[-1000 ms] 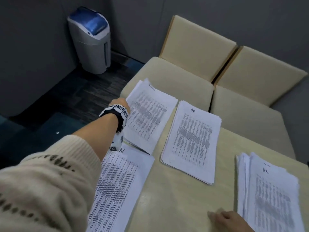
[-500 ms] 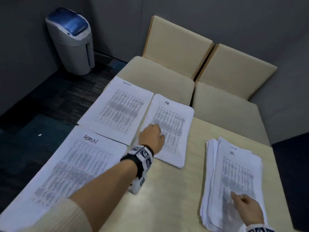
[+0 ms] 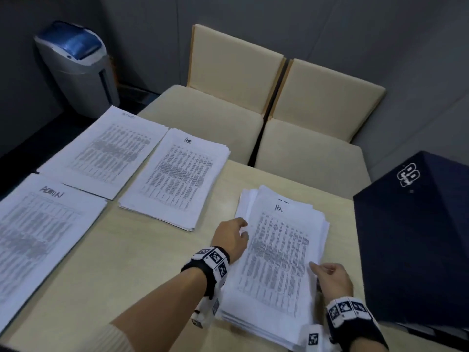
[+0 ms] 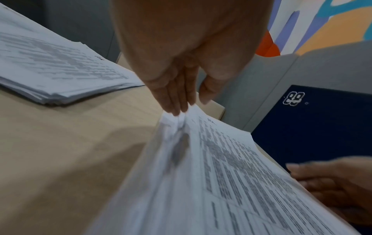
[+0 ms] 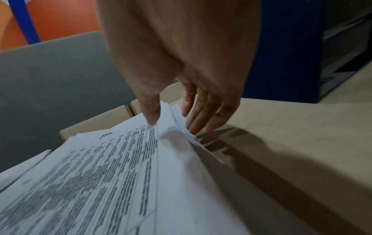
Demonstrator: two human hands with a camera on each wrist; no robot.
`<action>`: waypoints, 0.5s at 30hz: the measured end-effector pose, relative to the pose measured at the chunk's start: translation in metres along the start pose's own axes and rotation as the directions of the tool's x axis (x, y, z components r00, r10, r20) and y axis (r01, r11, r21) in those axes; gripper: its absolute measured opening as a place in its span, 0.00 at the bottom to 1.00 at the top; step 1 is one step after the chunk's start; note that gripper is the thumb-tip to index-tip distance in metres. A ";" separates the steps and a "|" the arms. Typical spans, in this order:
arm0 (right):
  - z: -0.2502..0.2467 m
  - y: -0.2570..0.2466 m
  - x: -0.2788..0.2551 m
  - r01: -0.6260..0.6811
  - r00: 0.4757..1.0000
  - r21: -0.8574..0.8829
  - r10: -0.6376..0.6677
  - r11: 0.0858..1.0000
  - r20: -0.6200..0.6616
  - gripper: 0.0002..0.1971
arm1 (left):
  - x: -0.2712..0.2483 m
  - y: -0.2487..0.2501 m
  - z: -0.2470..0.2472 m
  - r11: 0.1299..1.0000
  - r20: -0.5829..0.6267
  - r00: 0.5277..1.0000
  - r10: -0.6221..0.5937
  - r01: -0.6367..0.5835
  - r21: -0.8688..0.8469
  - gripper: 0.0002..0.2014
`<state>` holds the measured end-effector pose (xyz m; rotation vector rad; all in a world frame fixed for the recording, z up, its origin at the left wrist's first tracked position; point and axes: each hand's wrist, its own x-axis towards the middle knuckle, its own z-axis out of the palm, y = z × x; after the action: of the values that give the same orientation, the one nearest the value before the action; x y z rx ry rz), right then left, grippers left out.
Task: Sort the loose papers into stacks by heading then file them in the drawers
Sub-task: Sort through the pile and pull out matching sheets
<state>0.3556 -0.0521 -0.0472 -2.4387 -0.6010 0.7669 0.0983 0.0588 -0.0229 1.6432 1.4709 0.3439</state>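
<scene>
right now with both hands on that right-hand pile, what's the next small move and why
Probably lift just the top sheet with the right hand and carry it to the HR stack. That sheet, on the loose pile, is headed HR, matching the stack. The right thumb lies on it, while the left hand touches the pile's left edge.

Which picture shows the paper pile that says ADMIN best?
The head view: the ADMIN stack lies on the table's left side, its handwritten heading readable there. Neither wrist view shows it at all.

admin-headed stack, hr-headed stack
</scene>
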 end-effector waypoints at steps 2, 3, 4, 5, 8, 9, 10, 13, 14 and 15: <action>0.000 -0.003 0.008 0.031 1.000 -0.075 -0.030 0.997 0.007 0.18 | -0.006 0.004 0.013 1.000 -0.060 0.998 -0.016 0.017 0.009 0.23; 0.000 -0.006 0.011 0.036 0.999 -0.108 -0.037 0.993 0.002 0.19 | -0.009 0.005 0.019 0.999 -0.071 0.997 -0.030 0.031 0.013 0.24; 0.000 -0.009 0.012 0.046 0.999 -0.132 -0.046 0.990 0.004 0.20 | -0.011 0.006 0.023 0.999 -0.071 0.997 -0.041 0.043 0.025 0.24; 0.001 -0.013 0.011 0.060 0.998 -0.157 -0.059 0.986 0.013 0.20 | -0.012 0.007 0.027 0.998 -0.063 0.997 -0.046 0.049 0.045 0.23; 0.006 -0.017 0.013 0.087 0.995 -0.175 -0.078 0.981 0.057 0.21 | -0.014 0.007 0.034 0.993 -0.075 0.996 -0.048 0.056 0.100 0.22; 0.005 -0.017 0.014 0.088 0.995 -0.168 -0.078 0.982 0.067 0.21 | -0.015 0.007 0.036 0.992 -0.100 0.994 -0.043 0.054 0.117 0.21; 0.004 -0.015 0.017 0.087 0.994 -0.155 -0.077 0.984 0.072 0.20 | -0.016 0.007 0.038 0.989 -0.132 0.991 -0.038 0.056 0.139 0.19; -0.008 -0.006 0.027 0.130 0.987 -0.079 -0.122 0.988 0.103 0.18 | -0.013 0.007 0.039 0.981 -0.210 0.977 -0.034 0.073 0.179 0.16; -0.014 -0.004 0.029 0.150 0.983 -0.057 -0.143 0.987 0.118 0.18 | -0.010 0.007 0.040 0.976 -0.213 0.976 -0.047 0.090 0.198 0.17; -0.020 0.000 0.030 0.161 0.979 -0.037 -0.155 0.986 0.132 0.19 | -0.008 0.007 0.041 0.968 -0.204 0.977 -0.059 0.106 0.227 0.18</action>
<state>0.3901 -0.0422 -0.0452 -2.3622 -0.8615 0.8574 0.1296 0.0355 -0.0383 1.7682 1.7809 0.2997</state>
